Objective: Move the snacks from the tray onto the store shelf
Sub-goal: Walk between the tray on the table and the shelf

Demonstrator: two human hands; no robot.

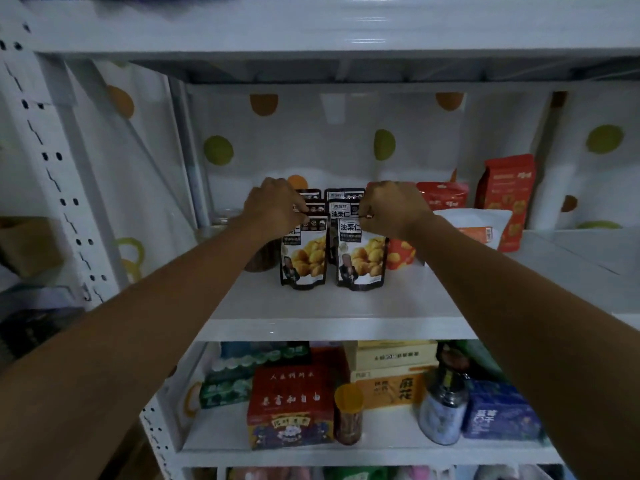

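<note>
Two bare arms reach onto a white store shelf, where the left hand and right hand each pinch the top edge of a front chestnut snack pouch, both upright in two rows beside red snack bags.

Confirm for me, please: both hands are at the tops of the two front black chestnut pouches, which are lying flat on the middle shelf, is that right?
Not quite. In the head view the left hand and right hand are at the tops of the two front pouches, but these stand upright on the middle shelf, not lying flat.
</note>
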